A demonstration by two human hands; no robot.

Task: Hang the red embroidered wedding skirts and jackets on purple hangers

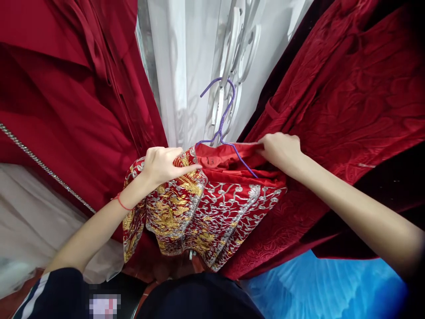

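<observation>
Left hand (162, 164)'s clamped on the embroidered red jacket (172, 212) near the collar, and I've got the right hand (282, 151) gripping its red lining (215, 157). Jacket's mid-view between big swathes of red fabric (76, 93), purple hanger (222, 126) in its open top. Can't tell if the hook's caught on those white cutout pieces (229, 44).

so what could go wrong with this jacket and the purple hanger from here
The embroidered red jacket could slip: one arm of the purple hanger shows bare across its opening, so that side may rely mainly on the right hand. The red string bracelet near the left hand might snag on embroidery. A hard tug could also unseat the hanger's open hook from the white looped strip.
</observation>
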